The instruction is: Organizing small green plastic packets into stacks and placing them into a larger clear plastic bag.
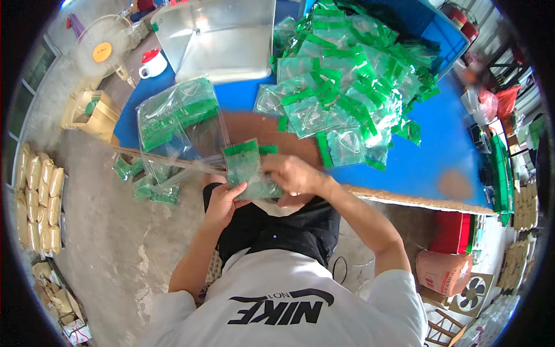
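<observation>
My left hand (pixel 222 202) is closed on the lower left side of a small stack of clear plastic packets (pixel 243 165) with green header strips, thumb on top. At the stack's right side is my right hand (pixel 293 175), its fingers curled in at the packets' edge; just what they pinch is hard to make out. The packets are held over my lap, at the near edge of the blue table. Farther left, a large clear bag (pixel 179 115) filled with green-topped packets lies on the table and hangs over its edge.
A big heap of green-topped packets (pixel 341 87) spills from a blue bin (pixel 445 40). Behind stand a metal tray (pixel 231 63) and a white mug (pixel 152 65) with a red lid. Several packets (pixel 156 188) hang below the table edge. A fan (pixel 103 51) and cardboard box (pixel 95 118) stand left.
</observation>
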{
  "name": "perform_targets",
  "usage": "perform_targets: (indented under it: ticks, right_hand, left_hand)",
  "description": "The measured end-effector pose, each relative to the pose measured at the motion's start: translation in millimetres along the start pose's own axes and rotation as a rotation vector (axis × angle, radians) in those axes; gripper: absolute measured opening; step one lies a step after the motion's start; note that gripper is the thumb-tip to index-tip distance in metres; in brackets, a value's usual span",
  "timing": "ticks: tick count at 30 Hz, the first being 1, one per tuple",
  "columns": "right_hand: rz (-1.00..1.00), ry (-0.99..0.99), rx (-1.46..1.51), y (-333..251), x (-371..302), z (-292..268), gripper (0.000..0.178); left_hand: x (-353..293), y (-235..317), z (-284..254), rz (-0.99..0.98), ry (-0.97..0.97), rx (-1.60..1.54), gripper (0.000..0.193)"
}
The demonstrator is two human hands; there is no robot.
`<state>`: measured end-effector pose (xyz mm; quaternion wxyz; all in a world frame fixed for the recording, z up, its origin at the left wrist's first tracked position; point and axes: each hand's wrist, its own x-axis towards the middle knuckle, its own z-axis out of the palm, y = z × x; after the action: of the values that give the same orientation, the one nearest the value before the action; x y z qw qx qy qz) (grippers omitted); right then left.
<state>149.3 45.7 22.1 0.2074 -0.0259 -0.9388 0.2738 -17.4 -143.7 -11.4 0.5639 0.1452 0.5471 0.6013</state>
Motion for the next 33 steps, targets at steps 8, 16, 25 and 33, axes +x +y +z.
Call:
perform_targets:
  ticks: [8,16,25,33]
  right_hand:
    - [0.256,0.074,-0.622,25,-17,-10,0.043]
    - [0.28,0.184,-0.109,58,63,6,0.031]
    - [-0.036,0.178,0.077,13,29,27,0.035]
    - [0.383,0.216,-0.767,35,-5,-27,0.052]
  left_hand:
    - [6,-18,6,0.01,0.058,-0.285,0.035]
    - [4,-27,23,-0.035,0.15,-0.267,0.038]
    - [-16,-4,-11,0.08,0.141,-0.152,0.04]
    - [-3,-17,1,-0.047,0.018,-0.138,0.039]
